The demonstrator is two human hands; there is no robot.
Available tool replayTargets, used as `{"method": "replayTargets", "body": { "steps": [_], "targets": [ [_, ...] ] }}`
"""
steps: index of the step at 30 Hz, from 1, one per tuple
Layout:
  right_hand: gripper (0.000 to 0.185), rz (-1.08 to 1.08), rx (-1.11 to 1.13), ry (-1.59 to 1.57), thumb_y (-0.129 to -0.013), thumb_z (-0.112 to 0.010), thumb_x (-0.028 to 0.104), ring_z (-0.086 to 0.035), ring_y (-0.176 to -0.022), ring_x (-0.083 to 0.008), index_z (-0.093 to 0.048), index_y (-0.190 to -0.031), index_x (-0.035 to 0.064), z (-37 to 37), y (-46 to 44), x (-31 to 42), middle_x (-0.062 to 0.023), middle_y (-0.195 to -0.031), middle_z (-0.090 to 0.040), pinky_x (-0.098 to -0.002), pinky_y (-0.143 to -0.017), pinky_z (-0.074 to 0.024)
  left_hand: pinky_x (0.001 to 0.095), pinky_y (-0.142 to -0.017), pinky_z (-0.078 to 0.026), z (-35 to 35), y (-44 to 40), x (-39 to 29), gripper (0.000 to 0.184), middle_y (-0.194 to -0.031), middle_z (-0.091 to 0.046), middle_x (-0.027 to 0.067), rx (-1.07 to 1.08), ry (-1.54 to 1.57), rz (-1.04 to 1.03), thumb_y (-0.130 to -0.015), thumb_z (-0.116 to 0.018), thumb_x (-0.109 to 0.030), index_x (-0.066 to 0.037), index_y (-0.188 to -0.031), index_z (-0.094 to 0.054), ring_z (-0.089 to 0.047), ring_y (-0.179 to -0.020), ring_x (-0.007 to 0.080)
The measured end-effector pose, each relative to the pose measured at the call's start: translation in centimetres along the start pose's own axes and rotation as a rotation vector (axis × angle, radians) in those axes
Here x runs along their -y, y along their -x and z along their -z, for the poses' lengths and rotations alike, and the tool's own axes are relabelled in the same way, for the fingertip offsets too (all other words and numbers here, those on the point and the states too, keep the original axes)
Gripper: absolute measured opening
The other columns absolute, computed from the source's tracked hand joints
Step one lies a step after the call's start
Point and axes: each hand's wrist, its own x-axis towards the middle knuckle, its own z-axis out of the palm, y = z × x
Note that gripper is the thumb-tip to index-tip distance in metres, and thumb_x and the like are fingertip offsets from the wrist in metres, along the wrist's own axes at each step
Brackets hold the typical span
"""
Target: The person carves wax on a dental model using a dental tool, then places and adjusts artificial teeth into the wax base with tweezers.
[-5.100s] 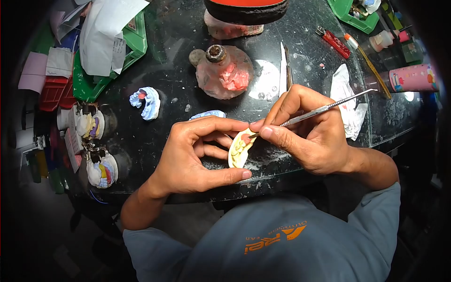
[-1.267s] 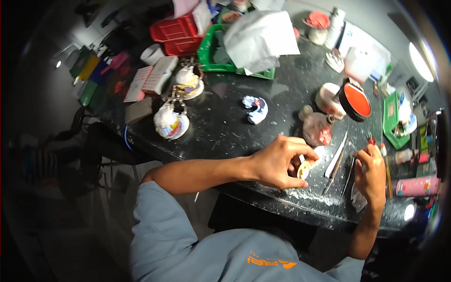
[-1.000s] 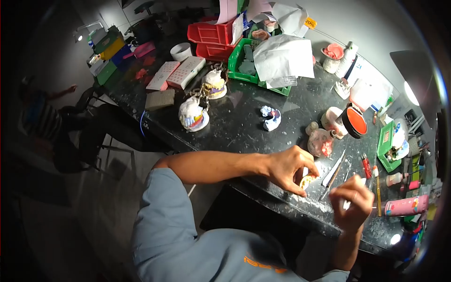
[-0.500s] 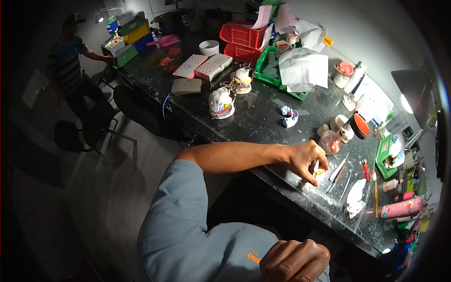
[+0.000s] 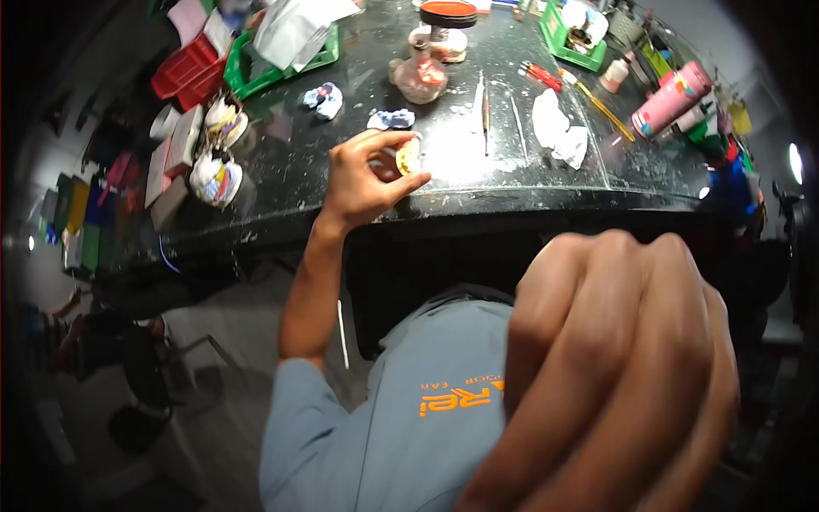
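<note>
My left hand (image 5: 363, 179) is over the front part of the black table, thumb and fingers pinching a small yellow dental model (image 5: 409, 157) by its edges. Just behind it lies a blue-and-white moulded piece (image 5: 391, 119), not touched. My right hand (image 5: 618, 341) is large and close to the camera, in front of my grey shirt. Its fingers are bent and pressed together, with the knuckles towards me; whatever they may hold is hidden behind them. Right of the yellow model are a knife-like tool with a brown handle (image 5: 486, 124) and a thin metal tool (image 5: 519, 128).
Crumpled white tissue (image 5: 556, 128), a red tool (image 5: 543, 75) and a yellow brush (image 5: 601, 107) lie rightwards, near a pink bottle (image 5: 672, 98). A glass burner (image 5: 420, 78) stands behind. Plaster models (image 5: 217, 177), a green tray (image 5: 247, 75) and red bins (image 5: 189, 72) are leftwards.
The view has swung to the right, so the table now lies straight ahead. My right hand has come up closer to the camera. My left hand keeps its pinch on the yellow model.
</note>
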Motion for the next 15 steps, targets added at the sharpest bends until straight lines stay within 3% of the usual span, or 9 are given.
{"method": "replayTargets", "body": {
  "steps": [3,6,8,9,12,15],
  "targets": [
    [0.006,-0.125,0.009,0.12,-0.098,-0.067,-0.002,-0.075,-0.073,-0.0265,-0.072,-0.1,-0.0038,3.8,3.1,2.1,-0.0186,-0.097,-0.074,-0.032,-0.058,-0.0608,0.0212,-0.073,-0.059,0.2,1.3,1.0,0.049,-0.106,-0.072,0.0046,-0.067,0.282,0.162,-0.08,-0.094,-0.011,0.002,-0.124,-0.076,-0.071,-0.089,0.0089],
    [0.02,-0.276,-0.387,0.697,-0.09,-0.069,-0.013,-0.075,-0.078,-0.0197,-0.075,-0.108,-0.0084,6.7,8.1,-2.0,-0.0153,-0.093,-0.076,-0.0292,-0.07,-0.0605,0.0229,-0.078,-0.061,0.2,1.6,1.1,0.053,-0.112,-0.07,0.0091,-0.115,0.455,0.158,-0.083,-0.091,-0.002,0.006,-0.131,-0.069,-0.07,-0.094,0.0105],
    [0.022,-0.584,-0.533,0.768,-0.091,-0.072,-0.006,-0.073,-0.079,-0.0152,-0.078,-0.111,-0.0017,9.3,10.6,-4.9,-0.0109,-0.092,-0.076,-0.0253,-0.071,-0.0579,0.0233,-0.079,-0.062,0.2,1.6,1.1,0.054,-0.116,-0.07,0.0096,-0.12,0.439,0.177,-0.083,-0.091,-0.001,0.007,-0.131,-0.068,-0.07,-0.093,0.0105],
    [0.021,-0.707,-0.495,0.958,-0.091,-0.073,-0.002,-0.071,-0.076,-0.0127,-0.079,-0.111,0.002,11.2,12.5,-6.3,-0.0087,-0.09,-0.076,-0.0257,-0.069,-0.0562,0.0236,-0.079,-0.062,0.2,1.6,0.8,0.054,-0.116,-0.069,0.009,-0.117,0.39,0.174,-0.082,-0.091,-0.001,0.007,-0.13,-0.068,-0.069,-0.093,0.0102],
    [0.016,-0.824,-0.479,1.056,-0.089,-0.077,0.004,-0.07,-0.072,-0.0118,-0.08,-0.105,0.0038,11.6,14.4,-7.7,-0.0087,-0.088,-0.076,-0.0265,-0.065,-0.054,0.0234,-0.079,-0.062,0.2,1.6,0.4,0.058,-0.116,-0.069,0.0074,-0.084,0.287,0.158,-0.08,-0.093,-0.002,0.003,-0.132,-0.069,-0.07,-0.093,0.0101],
    [0.014,-0.774,-0.335,1.117,-0.087,-0.078,0.005,-0.065,-0.065,-0.014,-0.08,-0.101,0.0036,11.5,14.2,-6.9,-0.0085,-0.085,-0.074,-0.0279,-0.058,-0.0477,0.0237,-0.081,-0.061,0.3,1.6,0.0,0.061,-0.12,-0.068,0.0062,-0.064,0.246,0.149,-0.08,-0.091,0.001,0.001,-0.136,-0.068,-0.07,-0.098,0.0103]
  ]
}}
